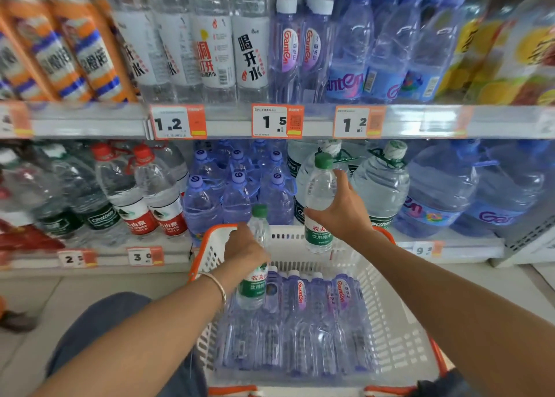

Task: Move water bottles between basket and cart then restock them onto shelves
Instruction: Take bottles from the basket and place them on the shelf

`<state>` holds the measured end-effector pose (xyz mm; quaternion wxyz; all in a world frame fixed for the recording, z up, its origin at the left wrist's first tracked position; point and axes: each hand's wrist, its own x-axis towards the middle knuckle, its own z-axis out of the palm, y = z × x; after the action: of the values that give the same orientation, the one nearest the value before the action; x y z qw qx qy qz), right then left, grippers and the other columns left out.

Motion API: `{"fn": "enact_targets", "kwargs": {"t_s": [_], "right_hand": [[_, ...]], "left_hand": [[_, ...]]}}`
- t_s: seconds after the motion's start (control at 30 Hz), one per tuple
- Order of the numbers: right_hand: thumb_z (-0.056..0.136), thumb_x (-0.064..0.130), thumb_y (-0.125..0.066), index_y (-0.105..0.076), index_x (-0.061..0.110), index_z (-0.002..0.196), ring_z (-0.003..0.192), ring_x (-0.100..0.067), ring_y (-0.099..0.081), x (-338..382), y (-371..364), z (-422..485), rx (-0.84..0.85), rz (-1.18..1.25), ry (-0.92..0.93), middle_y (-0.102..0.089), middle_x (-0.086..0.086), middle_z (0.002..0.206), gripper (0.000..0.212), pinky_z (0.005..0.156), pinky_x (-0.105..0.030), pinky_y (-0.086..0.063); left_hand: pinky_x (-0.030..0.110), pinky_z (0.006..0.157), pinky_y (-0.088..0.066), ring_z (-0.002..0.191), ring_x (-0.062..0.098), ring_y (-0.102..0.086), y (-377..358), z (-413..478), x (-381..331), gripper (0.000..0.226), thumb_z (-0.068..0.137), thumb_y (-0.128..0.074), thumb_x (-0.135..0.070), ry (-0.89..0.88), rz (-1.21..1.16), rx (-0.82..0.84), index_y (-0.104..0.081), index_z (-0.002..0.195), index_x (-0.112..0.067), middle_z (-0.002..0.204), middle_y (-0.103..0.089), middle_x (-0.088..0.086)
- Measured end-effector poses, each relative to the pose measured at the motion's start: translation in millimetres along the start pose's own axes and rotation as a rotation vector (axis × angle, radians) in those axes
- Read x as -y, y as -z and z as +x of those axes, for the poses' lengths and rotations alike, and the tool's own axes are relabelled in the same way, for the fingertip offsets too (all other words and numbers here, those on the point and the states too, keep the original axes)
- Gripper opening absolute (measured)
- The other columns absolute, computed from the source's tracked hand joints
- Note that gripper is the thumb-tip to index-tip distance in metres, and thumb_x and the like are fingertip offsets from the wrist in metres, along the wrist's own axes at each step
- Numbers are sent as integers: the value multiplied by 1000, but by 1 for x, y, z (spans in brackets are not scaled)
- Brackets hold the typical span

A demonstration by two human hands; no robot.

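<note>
Left grip (244,248) curls round the left bottle (252,291) just above the basket (390,321). Right grip (345,213) wraps the right bottle (319,192), held up before the lower shelf (465,246). Both bottles look full, smooth and probably slippery, so hold them mid-body at the label, not the cap.

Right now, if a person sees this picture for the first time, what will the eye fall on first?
The two hands in the middle: the left hand has its grip on the lower green-capped bottle over the white basket, and the right hand holds the raised green-capped bottle before the lower shelf. Under them, a wrapped pack of purple bottles lies in the basket. Above, orange price tags stand in a row.
</note>
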<state>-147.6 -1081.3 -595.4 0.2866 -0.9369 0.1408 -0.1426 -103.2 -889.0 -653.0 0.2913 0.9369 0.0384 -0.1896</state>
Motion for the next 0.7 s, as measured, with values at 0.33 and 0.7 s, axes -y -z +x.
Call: {"fn": "enact_targets", "kwargs": {"t_s": [0.33,0.7], "right_hand": [[71,46,-79,-20,25,147,115,-30,-55,48,64,18,-117,65,18,-51,-9,137,98,82,-39,-49],[67,47,-79,-22,31,146,109,-31,-58,118,209,57,-255,57,181,-58,-4,126,99,78,-37,-49]], "left_hand": [[40,83,-54,107,30,-60,100,-40,-96,81,57,-91,-16,-257,-206,-138,-43,122,-14,120,-58,7],[35,77,-57,90,23,-64,225,-98,-205,78,53,-91,-20,-508,-212,-268,-49,119,-16,110,-63,4]]}}
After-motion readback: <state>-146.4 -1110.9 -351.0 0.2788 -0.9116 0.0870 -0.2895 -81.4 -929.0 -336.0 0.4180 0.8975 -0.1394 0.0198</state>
